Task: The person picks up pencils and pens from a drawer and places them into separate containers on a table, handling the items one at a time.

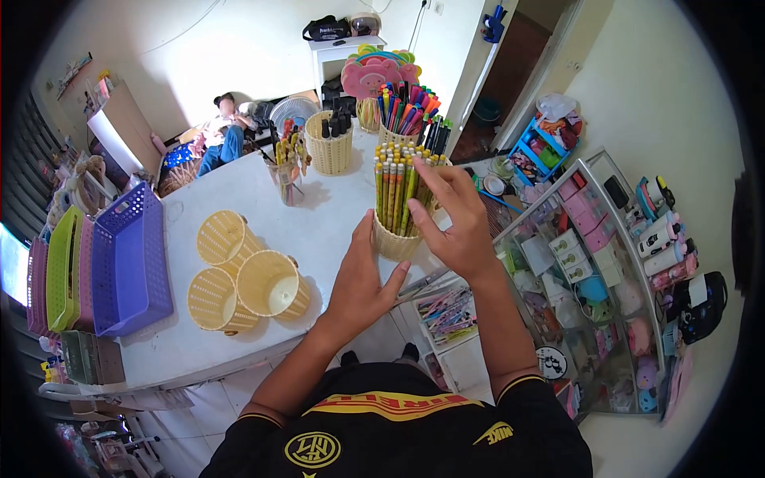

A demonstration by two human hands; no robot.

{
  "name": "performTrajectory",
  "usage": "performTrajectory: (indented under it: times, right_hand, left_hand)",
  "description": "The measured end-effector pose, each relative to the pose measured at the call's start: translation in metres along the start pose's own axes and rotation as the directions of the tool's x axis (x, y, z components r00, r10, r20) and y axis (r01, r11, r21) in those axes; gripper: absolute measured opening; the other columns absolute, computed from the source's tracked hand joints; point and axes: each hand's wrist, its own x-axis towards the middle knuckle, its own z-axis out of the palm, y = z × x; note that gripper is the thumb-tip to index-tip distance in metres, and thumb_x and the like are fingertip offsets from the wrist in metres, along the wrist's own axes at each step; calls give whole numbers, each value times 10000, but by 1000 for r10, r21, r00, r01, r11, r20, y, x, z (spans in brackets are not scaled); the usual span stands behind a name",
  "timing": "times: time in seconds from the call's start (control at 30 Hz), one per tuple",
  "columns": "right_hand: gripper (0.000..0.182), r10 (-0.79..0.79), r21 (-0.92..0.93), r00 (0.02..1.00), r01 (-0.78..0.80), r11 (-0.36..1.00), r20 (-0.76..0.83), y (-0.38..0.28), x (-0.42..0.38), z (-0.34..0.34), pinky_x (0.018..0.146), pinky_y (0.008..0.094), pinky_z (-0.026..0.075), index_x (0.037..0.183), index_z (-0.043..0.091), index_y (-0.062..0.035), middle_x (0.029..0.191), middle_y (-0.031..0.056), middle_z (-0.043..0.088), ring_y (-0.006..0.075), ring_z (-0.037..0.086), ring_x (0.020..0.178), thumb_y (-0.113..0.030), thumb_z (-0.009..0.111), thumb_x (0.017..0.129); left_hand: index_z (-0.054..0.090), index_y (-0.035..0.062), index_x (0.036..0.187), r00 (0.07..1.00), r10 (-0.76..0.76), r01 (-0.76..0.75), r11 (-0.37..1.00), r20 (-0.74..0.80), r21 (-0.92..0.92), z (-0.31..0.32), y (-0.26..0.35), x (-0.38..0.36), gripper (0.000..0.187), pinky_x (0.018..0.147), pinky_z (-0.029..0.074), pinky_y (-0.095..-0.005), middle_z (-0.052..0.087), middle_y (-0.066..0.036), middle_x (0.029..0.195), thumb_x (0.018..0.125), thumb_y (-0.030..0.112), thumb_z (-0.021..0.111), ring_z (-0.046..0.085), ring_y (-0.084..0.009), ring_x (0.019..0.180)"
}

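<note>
At the table's right edge stands a small woven basket (pixel 396 239) packed with upright yellow-green patterned pencils (pixel 394 191), their eraser ends up. My left hand (pixel 362 279) cups the basket's left side, fingers along the wall and thumb across the front. Over the pencils' right side is my right hand (pixel 458 223), its thumb and index finger apart and touching the bundle; its other fingers are partly hidden. Left of my hands, three woven baskets sit grouped: one at the back (pixel 225 237), one at left (pixel 213 299) and one at right (pixel 275 285).
Behind the pencils stand baskets of colored markers (pixel 410 107) and black-capped pens (pixel 333 147), and a clear cup (pixel 288 179) of pens. Plastic trays (pixel 131 263) line the left edge. A glass display case (pixel 586 271) stands at right. A person (pixel 223 135) sits beyond the table.
</note>
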Motion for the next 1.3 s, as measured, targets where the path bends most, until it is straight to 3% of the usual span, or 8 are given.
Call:
performTrajectory:
  times: [0.37,0.63,0.8,0.87,1.0,1.2,1.23,1.3]
  right_hand:
    - [505,271,325,941,-196,925,-203,8,-77,31,790,342,507,1305,538,-20,1190,164,588,255,606,1024,-24,721,835]
    - [413,105,-189,990,-86,978,93,6,-139,29,1073,531,372,1218,645,-93,1348,148,578,345,573,1192,-147,752,823]
    - [296,193,-143,969,-216,966,-155,52,-188,-17,937,443,494,1112,697,-111,1245,115,639,288,624,1090,-150,751,824]
    - [193,568,71,787,-570,819,-242,70,-217,-49,766,375,533,1020,715,-67,1020,104,704,247,668,876,-172,732,858]
    - [198,852,-109,509,-860,499,-124,101,-265,-100,647,328,509,922,714,-16,799,84,700,203,652,692,-212,695,901]
    - [304,917,52,-175,-977,-207,358,197,-430,-50,618,377,540,858,686,0,724,104,696,210,675,660,-301,668,895]
    - [304,907,56,-191,-972,-228,374,210,-476,-28,618,377,540,858,686,0,724,104,696,210,675,660,-301,668,895]
    - [222,978,-400,100,-901,166,181,236,-549,14,690,450,549,875,685,-19,845,121,727,287,699,812,-235,634,870]
  left_hand:
    - [167,-101,1512,1000,-12,12,1000,4,19,0,4,2,857,1148,323,-404,368,-286,1479,889,129,711,401,-373,1392]
    - [204,-111,1498,999,-46,46,999,-20,7,9,-5,-2,834,1125,349,-405,406,-304,1436,880,119,713,447,-385,1346]
    - [264,-36,1516,993,-106,106,994,-48,-3,6,3,-2,747,1103,370,-411,427,-228,1456,920,118,687,472,-327,1315]
    - [325,-20,1484,979,-90,109,989,-182,96,1,13,-4,662,986,427,-391,433,-163,1448,919,81,655,486,-276,1261]
    - [486,-62,1268,835,441,-360,890,-328,280,-7,2,-19,348,805,453,-368,552,-201,1228,936,12,556,553,-267,1004]
    - [627,-7,1059,867,442,-455,890,231,2,31,22,8,255,574,494,-338,667,-152,798,834,77,712,624,-284,640]
    - [637,-1,1064,871,379,-416,908,311,58,34,20,11,281,585,503,-335,677,-155,826,811,75,732,638,-281,665]
    - [647,4,1069,874,307,-379,916,376,134,41,17,19,308,597,512,-332,687,-159,854,788,73,752,651,-278,691]
